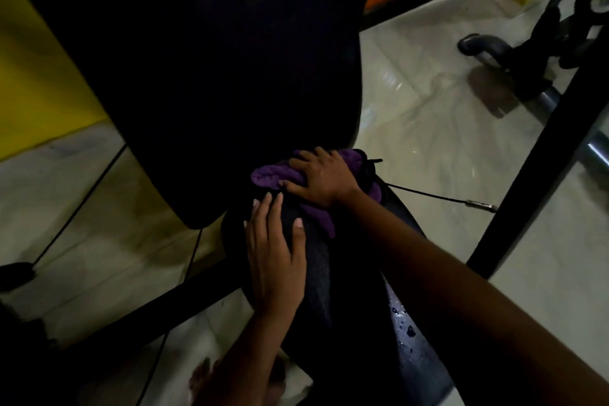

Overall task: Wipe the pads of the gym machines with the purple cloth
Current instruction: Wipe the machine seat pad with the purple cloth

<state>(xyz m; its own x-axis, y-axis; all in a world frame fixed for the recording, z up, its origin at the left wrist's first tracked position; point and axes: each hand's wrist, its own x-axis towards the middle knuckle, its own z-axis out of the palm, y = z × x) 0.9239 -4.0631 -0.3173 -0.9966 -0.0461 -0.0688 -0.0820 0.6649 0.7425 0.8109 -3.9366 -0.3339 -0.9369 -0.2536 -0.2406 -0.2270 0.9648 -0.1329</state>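
— Where the tall black back pad (214, 76) met the seat pad (318, 273), what did the hands look like?
— The left hand (275, 257) lay flat on the seat pad, fingers straight and close together. The right hand (321, 180), just beyond it, pressed down with spread fingers.
— On what?
— On the purple cloth (267, 175), bunched at the seat pad's top end, against the back pad's foot.

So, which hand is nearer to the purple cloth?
Right. The right hand lies on top of the cloth, pressing it to the pad. The left hand rests flat on the pad, just beside the cloth.
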